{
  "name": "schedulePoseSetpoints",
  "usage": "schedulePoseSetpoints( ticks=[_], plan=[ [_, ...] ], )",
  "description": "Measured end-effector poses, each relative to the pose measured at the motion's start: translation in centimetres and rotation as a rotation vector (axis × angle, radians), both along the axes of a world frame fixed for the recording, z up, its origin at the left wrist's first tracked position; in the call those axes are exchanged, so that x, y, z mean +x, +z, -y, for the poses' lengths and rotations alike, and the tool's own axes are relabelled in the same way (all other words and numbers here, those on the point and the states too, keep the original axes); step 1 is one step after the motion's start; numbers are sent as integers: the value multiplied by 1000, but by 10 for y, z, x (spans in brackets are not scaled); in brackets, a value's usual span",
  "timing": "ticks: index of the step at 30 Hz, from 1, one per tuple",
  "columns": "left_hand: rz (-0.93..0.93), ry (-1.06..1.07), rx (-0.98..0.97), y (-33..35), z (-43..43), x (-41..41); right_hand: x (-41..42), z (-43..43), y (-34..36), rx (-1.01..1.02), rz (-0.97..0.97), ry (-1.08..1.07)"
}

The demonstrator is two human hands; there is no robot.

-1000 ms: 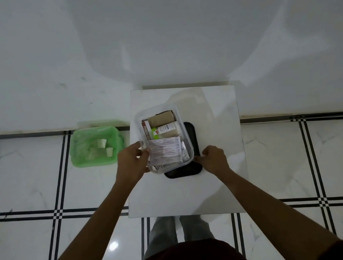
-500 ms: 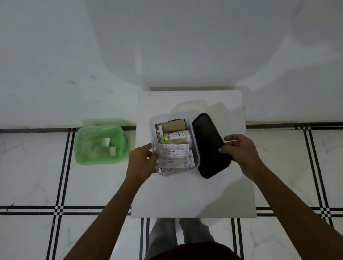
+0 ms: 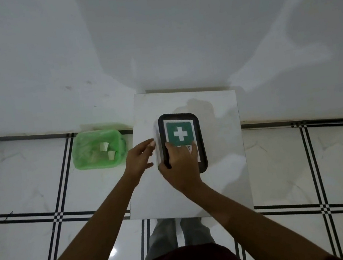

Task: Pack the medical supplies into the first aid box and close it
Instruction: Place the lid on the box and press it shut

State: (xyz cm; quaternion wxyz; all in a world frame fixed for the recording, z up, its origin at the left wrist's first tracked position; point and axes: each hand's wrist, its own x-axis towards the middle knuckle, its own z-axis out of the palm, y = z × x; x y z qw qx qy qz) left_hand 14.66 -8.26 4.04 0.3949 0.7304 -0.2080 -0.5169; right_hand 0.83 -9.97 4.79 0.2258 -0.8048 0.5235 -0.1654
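Half a second ago the black lid [image 3: 180, 128] lay beside the first aid box [image 3: 157, 145]; now it covers it. The right hand [image 3: 182, 163] presses flat on it, hiding the near corner. The left hand [image 3: 140, 158], open, seems to touch the box's side.

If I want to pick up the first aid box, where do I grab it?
Probably by its two long sides, one hand on each, coming from above. The first aid box lies flat on the small white table, lid on top; holding the clear walls under the lid rim keeps it level and avoids lifting by the lid alone.
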Motion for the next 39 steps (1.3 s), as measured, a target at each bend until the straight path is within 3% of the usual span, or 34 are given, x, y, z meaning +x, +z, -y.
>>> schedulePoseSetpoints(
  ticks=[4, 7, 9, 11, 14, 17, 22, 26, 39],
  plan=[
    [-50, 41, 24, 7, 9, 3, 14, -13, -16, 16, -30, 77],
    [58, 37, 12, 2, 12, 0, 12, -9, -13, 37, 72, 96],
    [122, 41, -10, -2, 13, -3, 0, 1, -7, 29, 111, 13],
    [186, 27, -28, -4, 14, -6, -19, 16, -7, -46, -43, -169],
    [329, 7, -47, -8, 16, -12, -42, 31, -19, 138, -101, -415],
    [512, -34, -78, -11, 10, -29, -42, 30, -36, 297, 17, -362],
    [659, -21, -17, -19, 1, -53, -23, 25, -45, 226, 94, -513],
    [614, 17, 28, -25, -3, -65, -20, 24, -49, 213, 96, -557],
    [491, -61, -143, -28, -6, -51, -13, 25, -53, 185, 117, -553]
  ],
)
